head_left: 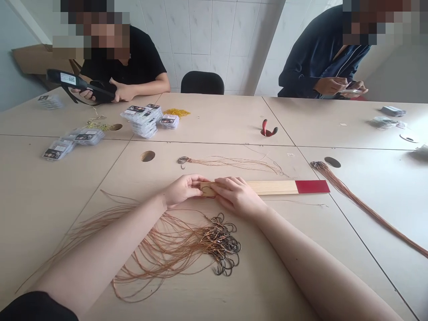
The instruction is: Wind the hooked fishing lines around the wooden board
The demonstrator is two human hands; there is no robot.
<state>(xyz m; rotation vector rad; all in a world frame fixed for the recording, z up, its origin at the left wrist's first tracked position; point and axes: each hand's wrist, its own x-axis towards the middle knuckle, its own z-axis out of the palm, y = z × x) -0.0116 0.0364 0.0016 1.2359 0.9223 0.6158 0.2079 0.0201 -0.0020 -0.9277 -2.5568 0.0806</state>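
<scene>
Black sleeve (38, 306) at near left, tangle of curved metal hooks (221, 244) on wiry orange lines (152, 249), left hand (182, 191) beyond pinching the left end of a flat, grained wooden strip (271, 187), right hand (238, 195) laid over it, grip unclear, pale table (267, 285) beneath

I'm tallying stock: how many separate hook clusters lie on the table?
3: a large pile on the near side of the wooden strip, a small cluster beyond it, a bundle to the right.
</scene>
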